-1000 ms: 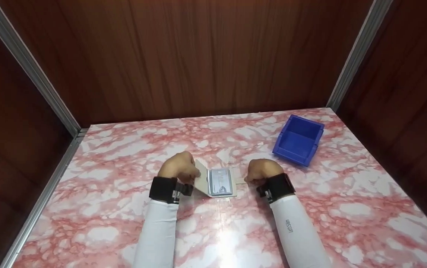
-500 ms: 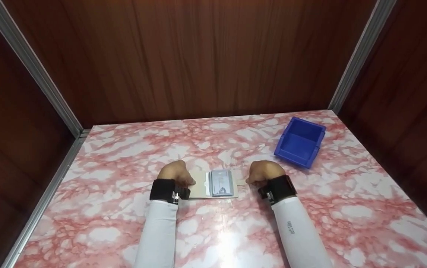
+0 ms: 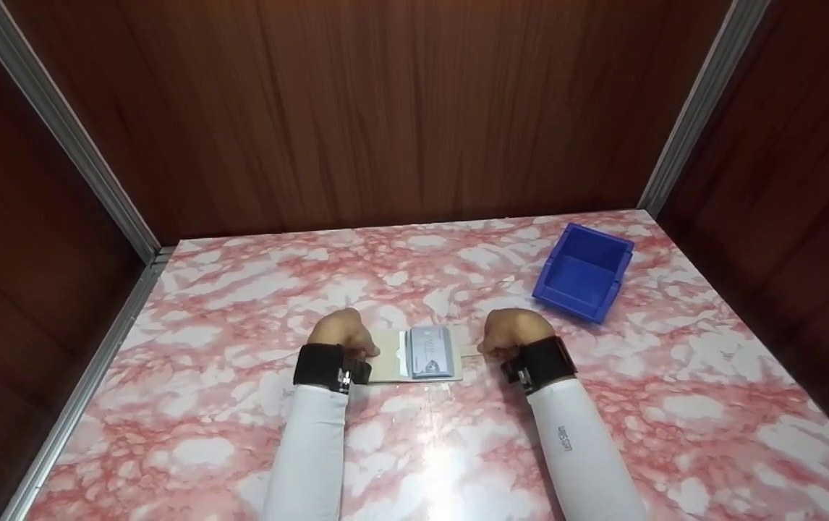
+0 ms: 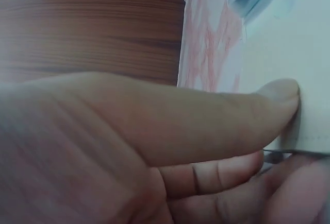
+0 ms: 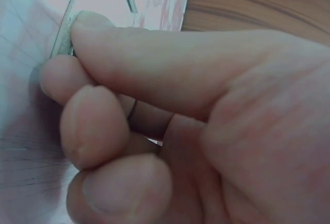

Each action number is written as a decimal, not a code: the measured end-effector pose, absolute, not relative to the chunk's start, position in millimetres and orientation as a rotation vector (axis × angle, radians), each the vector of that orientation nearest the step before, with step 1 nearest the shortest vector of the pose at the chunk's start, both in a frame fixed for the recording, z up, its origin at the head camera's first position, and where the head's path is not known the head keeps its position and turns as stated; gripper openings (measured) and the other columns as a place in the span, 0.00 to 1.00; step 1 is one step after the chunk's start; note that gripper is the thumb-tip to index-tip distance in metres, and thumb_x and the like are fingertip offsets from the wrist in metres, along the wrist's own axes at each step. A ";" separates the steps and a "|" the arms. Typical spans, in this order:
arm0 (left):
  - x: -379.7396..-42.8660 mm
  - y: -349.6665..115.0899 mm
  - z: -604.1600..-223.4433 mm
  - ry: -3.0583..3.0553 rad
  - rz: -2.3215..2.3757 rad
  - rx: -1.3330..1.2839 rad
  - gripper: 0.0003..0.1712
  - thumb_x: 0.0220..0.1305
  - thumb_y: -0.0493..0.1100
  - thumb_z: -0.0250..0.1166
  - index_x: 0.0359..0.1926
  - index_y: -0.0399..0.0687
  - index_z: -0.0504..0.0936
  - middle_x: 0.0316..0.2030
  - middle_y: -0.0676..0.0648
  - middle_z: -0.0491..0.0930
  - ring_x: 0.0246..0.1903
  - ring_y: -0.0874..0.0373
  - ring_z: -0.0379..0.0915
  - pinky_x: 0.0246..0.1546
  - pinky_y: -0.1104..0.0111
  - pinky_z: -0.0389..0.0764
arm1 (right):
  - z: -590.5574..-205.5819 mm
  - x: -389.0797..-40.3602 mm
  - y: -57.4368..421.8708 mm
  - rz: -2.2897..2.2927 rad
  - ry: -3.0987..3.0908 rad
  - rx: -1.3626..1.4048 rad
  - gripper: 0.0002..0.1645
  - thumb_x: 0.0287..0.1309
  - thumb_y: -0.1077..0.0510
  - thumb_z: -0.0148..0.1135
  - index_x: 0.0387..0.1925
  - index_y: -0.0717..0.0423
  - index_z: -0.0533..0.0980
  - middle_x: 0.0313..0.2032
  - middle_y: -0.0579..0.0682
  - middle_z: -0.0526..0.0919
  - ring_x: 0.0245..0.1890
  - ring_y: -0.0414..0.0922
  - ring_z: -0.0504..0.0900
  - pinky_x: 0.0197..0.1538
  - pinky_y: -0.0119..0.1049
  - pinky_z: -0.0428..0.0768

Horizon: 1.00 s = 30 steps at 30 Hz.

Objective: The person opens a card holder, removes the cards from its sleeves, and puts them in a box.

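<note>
A cream card holder (image 3: 387, 349) lies spread flat on the table in the head view. A card in clear sleeves (image 3: 432, 352) shows on its right half, and a white slip shows by the fold. My left hand (image 3: 343, 333) pinches the left cover at its outer edge. The left wrist view has the thumb (image 4: 278, 98) on top of the cream cover (image 4: 309, 44) and fingers curled beneath. My right hand (image 3: 514, 331) pinches the narrow closing strap (image 3: 469, 350) at the right side, thumb against index finger in the right wrist view. The strap's end is hidden between those fingertips.
A blue plastic bin (image 3: 583, 273) stands at the back right, beyond my right hand. The table (image 3: 241, 289) has a red and white marbled top. Dark wood panels (image 3: 385, 108) enclose it at the back and both sides.
My left hand has moved slightly left and down with the left cover, which was tilted up a second ago and now lies flat. The right hand keeps its pinch on the strap.
</note>
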<state>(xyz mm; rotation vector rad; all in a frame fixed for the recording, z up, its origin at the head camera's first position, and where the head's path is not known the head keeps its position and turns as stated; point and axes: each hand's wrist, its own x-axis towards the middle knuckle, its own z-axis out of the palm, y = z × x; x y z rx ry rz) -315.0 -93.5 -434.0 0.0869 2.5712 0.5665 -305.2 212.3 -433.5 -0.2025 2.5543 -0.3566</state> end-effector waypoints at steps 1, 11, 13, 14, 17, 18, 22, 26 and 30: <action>-316.1 -91.7 -433.7 2.583 0.542 0.109 0.17 0.62 0.40 0.75 0.20 0.47 0.78 0.19 0.52 0.75 0.23 0.59 0.71 0.28 0.71 0.73 | -433.2 -305.5 212.5 -0.357 2.557 -0.203 0.23 0.64 0.53 0.66 0.12 0.49 0.75 0.13 0.41 0.72 0.18 0.38 0.70 0.26 0.30 0.68; -320.6 -87.4 -436.2 2.610 0.503 0.212 0.14 0.49 0.34 0.70 0.14 0.49 0.77 0.15 0.53 0.71 0.20 0.58 0.67 0.21 0.70 0.69 | -432.3 -306.2 212.8 -0.319 2.563 -0.217 0.23 0.66 0.51 0.65 0.15 0.50 0.78 0.14 0.41 0.74 0.19 0.39 0.72 0.27 0.30 0.70; -320.0 -88.6 -436.6 2.619 0.499 0.226 0.13 0.50 0.36 0.70 0.14 0.50 0.78 0.15 0.53 0.72 0.20 0.58 0.67 0.22 0.70 0.69 | -432.8 -306.6 213.3 -0.319 2.559 -0.228 0.23 0.67 0.50 0.65 0.15 0.50 0.78 0.14 0.41 0.74 0.19 0.39 0.72 0.27 0.30 0.69; -319.7 -89.0 -436.8 2.619 0.505 0.226 0.13 0.50 0.36 0.71 0.15 0.50 0.78 0.16 0.53 0.72 0.20 0.58 0.68 0.22 0.70 0.70 | -433.1 -306.8 213.7 -0.325 2.554 -0.231 0.23 0.67 0.51 0.65 0.15 0.50 0.78 0.15 0.41 0.73 0.19 0.39 0.71 0.27 0.30 0.69; -319.3 -89.3 -436.9 2.601 0.540 0.203 0.12 0.50 0.37 0.70 0.16 0.49 0.78 0.18 0.53 0.73 0.21 0.58 0.68 0.23 0.70 0.70 | -433.0 -306.1 215.5 -0.348 2.547 -0.240 0.22 0.65 0.52 0.65 0.15 0.50 0.77 0.14 0.40 0.73 0.19 0.38 0.71 0.26 0.29 0.68; -319.2 -89.2 -436.8 2.588 0.559 0.186 0.11 0.51 0.37 0.70 0.17 0.49 0.79 0.18 0.52 0.74 0.21 0.58 0.69 0.23 0.70 0.71 | -432.6 -305.6 215.9 -0.355 2.547 -0.242 0.22 0.65 0.52 0.65 0.15 0.50 0.77 0.14 0.40 0.73 0.18 0.38 0.70 0.25 0.29 0.67; -317.5 -88.1 -434.6 2.550 0.611 0.119 0.09 0.54 0.37 0.69 0.20 0.48 0.80 0.20 0.51 0.78 0.21 0.59 0.71 0.23 0.71 0.73 | -431.6 -304.5 215.6 -0.397 2.553 -0.230 0.21 0.62 0.54 0.66 0.13 0.51 0.76 0.12 0.41 0.72 0.16 0.37 0.69 0.23 0.28 0.65; -314.7 -86.6 -431.0 2.571 0.618 0.115 0.09 0.53 0.34 0.63 0.19 0.47 0.77 0.19 0.51 0.76 0.20 0.58 0.71 0.22 0.71 0.71 | -431.5 -306.5 212.7 -0.458 2.546 -0.239 0.17 0.56 0.56 0.67 0.15 0.51 0.75 0.13 0.42 0.72 0.15 0.37 0.68 0.21 0.28 0.64; -312.4 -85.2 -425.8 2.559 0.705 0.098 0.15 0.58 0.34 0.54 0.16 0.47 0.76 0.14 0.52 0.74 0.15 0.60 0.70 0.20 0.72 0.71 | -429.3 -307.4 209.5 -0.510 2.590 -0.299 0.11 0.53 0.55 0.72 0.21 0.50 0.78 0.19 0.41 0.74 0.21 0.40 0.70 0.24 0.30 0.66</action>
